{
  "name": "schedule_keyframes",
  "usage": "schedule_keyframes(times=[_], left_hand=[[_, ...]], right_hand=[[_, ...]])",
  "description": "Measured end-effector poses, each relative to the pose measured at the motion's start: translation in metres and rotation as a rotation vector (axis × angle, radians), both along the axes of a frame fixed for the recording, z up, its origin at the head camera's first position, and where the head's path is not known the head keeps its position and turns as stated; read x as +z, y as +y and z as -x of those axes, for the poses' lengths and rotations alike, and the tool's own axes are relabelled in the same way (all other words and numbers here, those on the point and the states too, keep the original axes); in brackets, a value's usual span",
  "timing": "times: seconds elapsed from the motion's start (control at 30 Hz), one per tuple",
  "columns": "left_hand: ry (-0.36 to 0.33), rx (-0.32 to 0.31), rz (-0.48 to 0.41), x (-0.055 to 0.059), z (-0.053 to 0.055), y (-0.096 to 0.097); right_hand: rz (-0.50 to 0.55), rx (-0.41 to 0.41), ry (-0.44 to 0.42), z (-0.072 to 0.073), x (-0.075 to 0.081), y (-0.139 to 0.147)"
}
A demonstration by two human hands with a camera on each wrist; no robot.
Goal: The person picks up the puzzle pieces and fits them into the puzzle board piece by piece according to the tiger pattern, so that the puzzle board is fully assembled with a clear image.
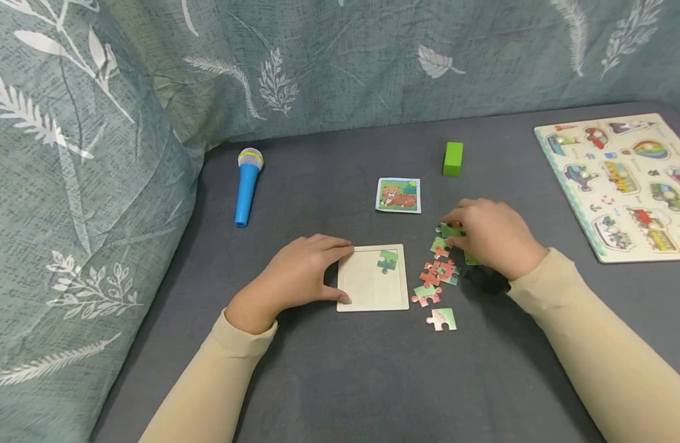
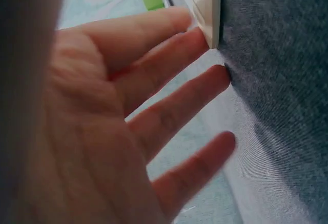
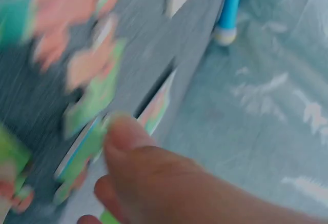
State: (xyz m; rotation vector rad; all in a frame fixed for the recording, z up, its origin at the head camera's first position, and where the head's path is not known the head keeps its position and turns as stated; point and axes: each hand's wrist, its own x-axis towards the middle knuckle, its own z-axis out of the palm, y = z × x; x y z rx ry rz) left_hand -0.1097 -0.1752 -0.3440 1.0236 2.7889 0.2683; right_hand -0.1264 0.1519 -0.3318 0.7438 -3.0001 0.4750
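Note:
In the head view, a pale wooden puzzle tray [image 1: 366,286] lies on the dark cloth with one green jigsaw piece [image 1: 388,261] in its upper right part. At the tray's left side is my left hand [image 1: 298,274], its thumb by the lower corner and its straight, spread fingers touching the upper one. My right hand [image 1: 497,237] pinches a green jigsaw piece [image 1: 449,230] at the far end of a scattered row of pieces [image 1: 439,272]. The right wrist view, blurred, shows my thumb [image 3: 128,134] against that piece's face. One loose piece [image 1: 442,319] lies nearest me.
Behind the tray lies a small tiger picture card [image 1: 398,195], with a green block [image 1: 453,159] farther right. A blue toy microphone [image 1: 247,187] is at the left. A large vehicle puzzle board [image 1: 628,184] lies far right. Leaf-patterned cloth [image 1: 328,67] hangs behind.

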Motion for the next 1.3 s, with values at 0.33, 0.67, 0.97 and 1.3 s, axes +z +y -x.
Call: schedule_keyframes(times=[0.33, 0.67, 0.97, 1.3], left_hand=[[-0.047, 0.028, -0.001, -0.002, -0.003, -0.006], [-0.059, 0.048, -0.027, -0.002, -0.002, -0.007], [-0.062, 0.049, -0.022, 0.001, 0.0, -0.004], [-0.086, 0.046, 0.01, -0.001, 0.001, 0.0]], right_hand=[[0.104, -0.073, -0.216, 0.018, -0.007, 0.011], [0.266, -0.077, -0.335, 0.022, -0.007, 0.011], [0.462, 0.023, -0.3, -0.001, 0.002, -0.025], [0.443, 0.067, -0.25, -0.023, -0.002, -0.05]])
